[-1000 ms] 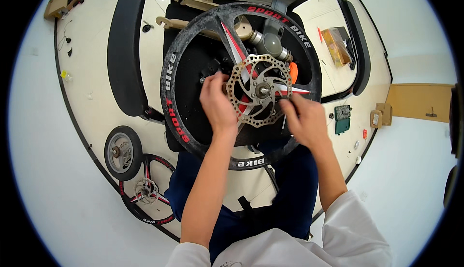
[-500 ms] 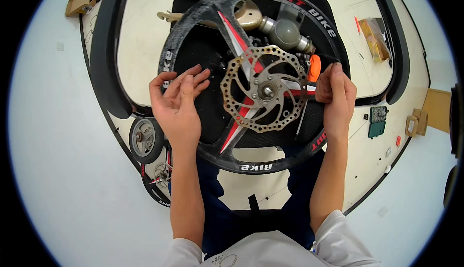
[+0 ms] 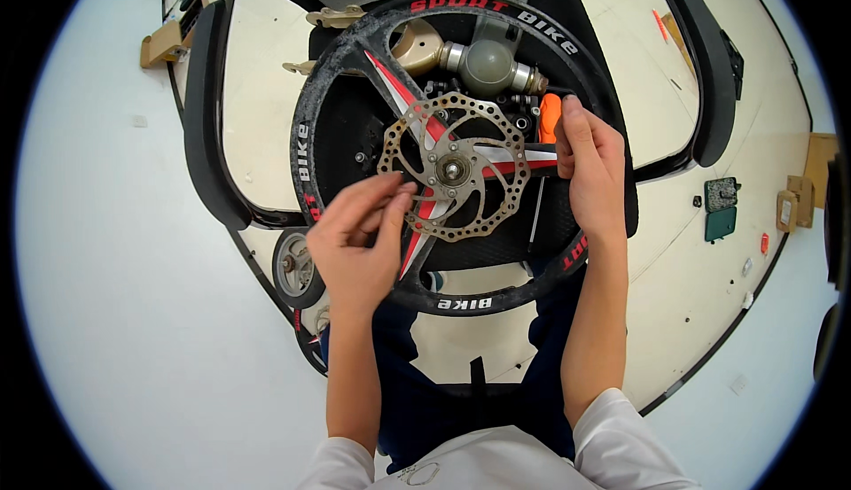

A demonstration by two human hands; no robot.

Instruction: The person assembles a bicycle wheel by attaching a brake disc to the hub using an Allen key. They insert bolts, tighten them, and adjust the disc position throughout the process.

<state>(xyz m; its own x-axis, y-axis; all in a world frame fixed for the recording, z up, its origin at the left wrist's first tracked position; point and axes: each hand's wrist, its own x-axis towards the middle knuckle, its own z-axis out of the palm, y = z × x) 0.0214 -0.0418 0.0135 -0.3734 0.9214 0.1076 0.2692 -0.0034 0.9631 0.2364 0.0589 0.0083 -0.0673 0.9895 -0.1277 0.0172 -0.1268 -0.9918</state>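
Black three-spoke wheel with red-and-white accents point(image 3: 306, 118): lying over a black chair seat point(image 3: 496, 255), its perforated silver metal disc point(image 3: 450, 190) facing up. Left hand point(image 3: 359, 242) is pinching narrowly at the disc's lower-left edge, right hand point(image 3: 592, 167) is curling at the right spoke's outer end; cannot tell whether either is holding anything. Sound handling is probably calling for light fingertips and a steadied rim.

Wide fisheye view from the head, steeply downward, above the wheel point(image 3: 453, 171)

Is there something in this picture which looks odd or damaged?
Yes. The wheel lies on a chair seat, an unusual place for it. Its black rim is greyish at the upper left, perhaps from dust or scuffs.
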